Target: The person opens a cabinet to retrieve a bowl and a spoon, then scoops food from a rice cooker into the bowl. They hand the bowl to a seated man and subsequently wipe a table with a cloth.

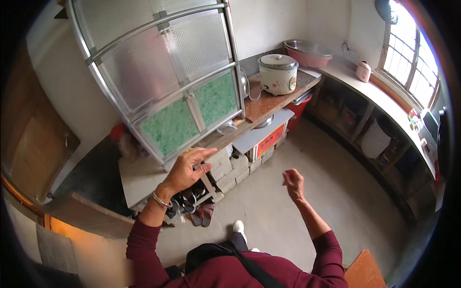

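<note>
While the left hand (188, 169), left of centre, spreads thumb from bent fingers, apparently empty, the right hand (294, 184), right of centre, curls, contents unclear; no handling looks begun. The cabinet (163, 72), upper left, crowds the left; bare floor (331, 187) opens rightward to the shelved counter (345, 79).

The brown bench (261, 106) carries a rice cooker (277, 78)
</note>
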A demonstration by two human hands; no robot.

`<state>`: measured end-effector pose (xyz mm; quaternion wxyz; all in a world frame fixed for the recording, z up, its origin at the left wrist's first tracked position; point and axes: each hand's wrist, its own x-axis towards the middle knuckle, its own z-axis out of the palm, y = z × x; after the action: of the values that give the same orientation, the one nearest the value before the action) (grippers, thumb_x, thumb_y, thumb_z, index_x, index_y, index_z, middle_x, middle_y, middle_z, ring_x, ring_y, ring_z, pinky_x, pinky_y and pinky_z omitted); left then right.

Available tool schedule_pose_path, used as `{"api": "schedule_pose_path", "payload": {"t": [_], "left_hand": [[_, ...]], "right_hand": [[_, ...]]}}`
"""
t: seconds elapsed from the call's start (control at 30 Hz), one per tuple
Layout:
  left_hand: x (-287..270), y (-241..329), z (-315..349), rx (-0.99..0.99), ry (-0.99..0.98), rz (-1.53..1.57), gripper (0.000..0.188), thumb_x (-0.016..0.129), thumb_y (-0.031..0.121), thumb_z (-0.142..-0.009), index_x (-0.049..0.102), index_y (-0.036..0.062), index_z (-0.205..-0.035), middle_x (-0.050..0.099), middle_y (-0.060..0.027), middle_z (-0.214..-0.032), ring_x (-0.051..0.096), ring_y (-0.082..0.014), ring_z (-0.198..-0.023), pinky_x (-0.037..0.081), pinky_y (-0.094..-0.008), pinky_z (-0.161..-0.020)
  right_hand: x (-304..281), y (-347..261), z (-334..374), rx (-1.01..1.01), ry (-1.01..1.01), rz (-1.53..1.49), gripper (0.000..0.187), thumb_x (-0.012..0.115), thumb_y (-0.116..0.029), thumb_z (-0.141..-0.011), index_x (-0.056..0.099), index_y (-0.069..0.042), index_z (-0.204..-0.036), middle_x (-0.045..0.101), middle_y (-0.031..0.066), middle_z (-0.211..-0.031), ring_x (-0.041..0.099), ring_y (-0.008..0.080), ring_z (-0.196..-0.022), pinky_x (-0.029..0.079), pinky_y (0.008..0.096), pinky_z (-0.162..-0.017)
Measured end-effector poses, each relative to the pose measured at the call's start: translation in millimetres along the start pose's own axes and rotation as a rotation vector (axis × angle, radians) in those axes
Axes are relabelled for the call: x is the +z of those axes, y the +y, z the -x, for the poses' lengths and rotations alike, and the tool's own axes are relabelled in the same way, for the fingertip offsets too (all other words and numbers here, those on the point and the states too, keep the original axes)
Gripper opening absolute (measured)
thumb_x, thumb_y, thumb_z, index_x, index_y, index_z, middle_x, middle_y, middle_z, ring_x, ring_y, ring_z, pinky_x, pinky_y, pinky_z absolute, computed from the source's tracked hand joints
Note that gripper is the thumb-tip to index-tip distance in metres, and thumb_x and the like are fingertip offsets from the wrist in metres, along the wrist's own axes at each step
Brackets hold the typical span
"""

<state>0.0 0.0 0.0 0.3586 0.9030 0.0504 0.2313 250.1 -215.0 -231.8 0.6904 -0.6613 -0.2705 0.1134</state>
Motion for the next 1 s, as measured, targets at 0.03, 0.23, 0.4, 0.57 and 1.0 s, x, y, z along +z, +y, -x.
{"api": "schedule_pose_path", "payload": {"t": [0.03,0.23,0.4,0.57,1.0], "left_hand": [[-9,-16,-9,0.002,0.034,0.005,0.035,0.063,0.019,-0.082,0.057,0.0043,-0.114,0.059,-0.0105,-0.108,0.056,-0.0193,-0.1,0.045,-0.0311,-0.084],[-92,-66,-111,0.141,0.206,-0.424,0.036,0.064,0.016,-0.079,0.057,0.0043,-0.112,0.058,-0.0127,-0.108,0.054,-0.0279,-0.101,0.042,-0.0334,-0.088],[-168,-97,-211,0.207,0.46,-0.808,0.039,0.062,0.017,-0.079,0.055,0.0071,-0.116,0.054,-0.0121,-0.112,0.05,-0.0287,-0.104,0.04,-0.0363,-0.089],[-209,-117,-279,0.315,0.68,-1.344,0.045,0.064,0.011,-0.075,0.053,0.0096,-0.118,0.048,-0.0093,-0.113,0.043,-0.0273,-0.106,0.032,-0.0405,-0.093],[-203,-121,-331,-0.026,1.01,-1.483,0.017,0.054,0.007,-0.084,0.056,0.0035,-0.101,0.054,-0.0088,-0.089,0.051,-0.0236,-0.087,0.041,-0.0369,-0.077]], "right_hand": [[25,-11,-19,0.004,-0.081,0.002,0.012,0.055,-0.01,-0.086,0.055,0.001,-0.081,0.052,0.0023,-0.063,0.049,0.0085,-0.053,0.045,0.024,-0.05],[132,-58,-150,-0.061,-0.249,-0.004,0.019,0.056,-0.018,-0.086,0.057,0.001,-0.086,0.056,0.0036,-0.064,0.054,0.0093,-0.057,0.045,0.0245,-0.053],[163,-85,-246,-0.159,-0.271,-0.127,0.018,0.057,-0.017,-0.087,0.055,0.001,-0.083,0.053,0.0015,-0.063,0.051,0.0075,-0.058,0.043,0.0232,-0.053],[177,-78,-324,-0.182,-0.328,-0.226,0.015,0.056,-0.014,-0.088,0.055,0.0,-0.083,0.052,-0.0005,-0.064,0.049,0.006,-0.059,0.042,0.0221,-0.053],[178,-69,-515,-0.242,-0.656,-0.317,0.017,0.057,-0.015,-0.086,0.057,0.002,-0.086,0.058,0.0049,-0.064,0.054,0.0089,-0.056,0.045,0.0246,-0.051]]}}
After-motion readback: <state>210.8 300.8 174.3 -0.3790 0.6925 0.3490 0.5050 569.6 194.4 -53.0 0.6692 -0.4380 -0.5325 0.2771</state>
